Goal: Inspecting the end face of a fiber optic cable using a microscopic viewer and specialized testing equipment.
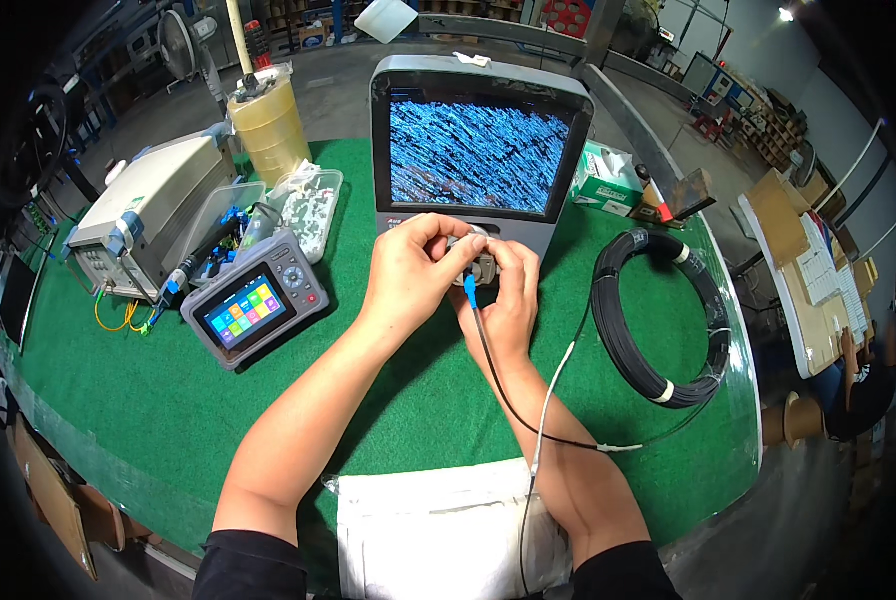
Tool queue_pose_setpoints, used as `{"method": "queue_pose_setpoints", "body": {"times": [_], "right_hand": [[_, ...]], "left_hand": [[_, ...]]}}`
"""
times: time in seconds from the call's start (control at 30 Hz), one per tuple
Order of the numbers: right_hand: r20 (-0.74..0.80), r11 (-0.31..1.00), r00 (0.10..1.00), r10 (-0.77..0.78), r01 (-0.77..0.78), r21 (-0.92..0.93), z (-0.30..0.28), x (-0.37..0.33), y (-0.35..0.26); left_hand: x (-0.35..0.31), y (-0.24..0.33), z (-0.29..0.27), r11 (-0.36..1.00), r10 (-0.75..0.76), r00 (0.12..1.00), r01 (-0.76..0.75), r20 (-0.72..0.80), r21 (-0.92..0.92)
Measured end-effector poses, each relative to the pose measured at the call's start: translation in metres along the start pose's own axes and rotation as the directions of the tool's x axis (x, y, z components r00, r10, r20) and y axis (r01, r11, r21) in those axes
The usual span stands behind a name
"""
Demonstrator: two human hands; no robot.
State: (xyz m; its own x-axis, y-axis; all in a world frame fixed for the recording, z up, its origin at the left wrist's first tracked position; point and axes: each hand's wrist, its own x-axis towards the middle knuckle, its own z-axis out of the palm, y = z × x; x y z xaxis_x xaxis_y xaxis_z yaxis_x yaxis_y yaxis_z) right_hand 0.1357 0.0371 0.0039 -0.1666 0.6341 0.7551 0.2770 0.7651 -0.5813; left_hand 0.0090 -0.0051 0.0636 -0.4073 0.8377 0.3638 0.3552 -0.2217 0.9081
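In front of a grey screen unit (480, 140), both of my hands are closed around a small grey metal fitting (485, 268). My left hand (408, 265) pinches its top with thumb and fingers, and my right hand (511, 300) wraps its right side. A blue fibre-optic connector (470, 289) points up into the fitting between the hands; its tip is hidden. From it a thin black cable (498, 380) drops over my right forearm. The screen glows with blue streaks on black.
A coil of black cable (613, 340) lies on the green mat at right. At left are a handheld tester (253, 305), a grey instrument (153, 215), plastic tubs (313, 215) and a yellowish container (271, 130). A green box (608, 180) stands behind; white packaging (438, 530) lies nearest me.
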Motion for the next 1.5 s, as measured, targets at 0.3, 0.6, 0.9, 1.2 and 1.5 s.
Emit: {"method": "queue_pose_setpoints", "body": {"times": [0.3,0.6,0.9,1.2,1.5], "right_hand": [[0.011,0.983,0.999,0.034,-0.036,0.177,-0.008,-0.004,0.004],[0.034,0.971,0.998,0.053,-0.059,0.233,-0.008,-0.005,0.010],[-0.049,0.945,0.989,0.140,-0.118,0.305,-0.008,-0.004,0.006],[-0.087,0.984,0.993,0.074,-0.059,0.166,-0.006,0.001,0.007],[-0.087,0.981,0.993,0.083,-0.066,0.182,-0.005,-0.001,0.007]], "left_hand": [[-0.001,-0.004,-0.001,0.999,0.034,0.999,-0.034,0.010,0.016],[0.001,-0.005,0.000,0.990,0.136,0.991,-0.136,0.012,-0.030],[0.000,-0.002,-0.003,0.994,0.106,0.993,-0.107,0.043,0.008],[0.001,-0.001,-0.003,0.997,0.067,0.997,-0.065,0.048,-0.044],[0.000,-0.001,-0.003,0.993,0.116,0.993,-0.116,0.028,-0.003]]}}
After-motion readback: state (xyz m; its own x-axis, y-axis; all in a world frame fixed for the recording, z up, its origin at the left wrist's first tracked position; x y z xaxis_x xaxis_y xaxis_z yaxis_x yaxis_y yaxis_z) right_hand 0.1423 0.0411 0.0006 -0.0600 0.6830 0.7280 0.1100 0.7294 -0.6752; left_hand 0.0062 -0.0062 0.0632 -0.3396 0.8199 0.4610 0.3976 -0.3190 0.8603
